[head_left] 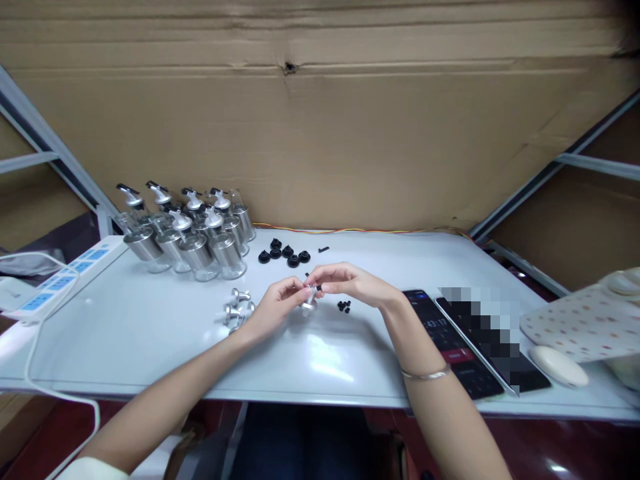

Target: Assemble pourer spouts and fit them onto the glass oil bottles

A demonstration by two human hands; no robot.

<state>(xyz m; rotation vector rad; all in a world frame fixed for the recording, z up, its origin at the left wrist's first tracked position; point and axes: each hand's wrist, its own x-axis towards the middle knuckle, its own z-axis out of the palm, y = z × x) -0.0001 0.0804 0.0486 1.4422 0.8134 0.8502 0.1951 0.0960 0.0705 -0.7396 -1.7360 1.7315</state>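
"Holding something, both of them?"

"Yes. The left hand (281, 301) pinches one small silver spout (309, 306) near the centre of the frame, and the right hand (350, 281) has its fingertips closed at a tiny black piece (319, 289) on that spout."

"What lies around them?"

"Just right of centre, a cluster of tiny black plugs (344, 307) — about five, too small to count surely. Left of the left hand are loose silver spouts (241, 294), at least three, partly blurred. Above the hands sit six round black rubbery caps (305, 256), with one thin black strip (324, 249) to their right."

"And the upper left?"

"Clear glass bottles with brushed-metal bands (198, 252), overlapping too much for a firm count — I make out six silver pourer tops (180, 220) among them."

"Further right?"

"Two flat dark-screened devices (453, 347), side by side at lower right, and one cream oval object (559, 365) beside them. One silver bangle (426, 375) circles the right forearm."
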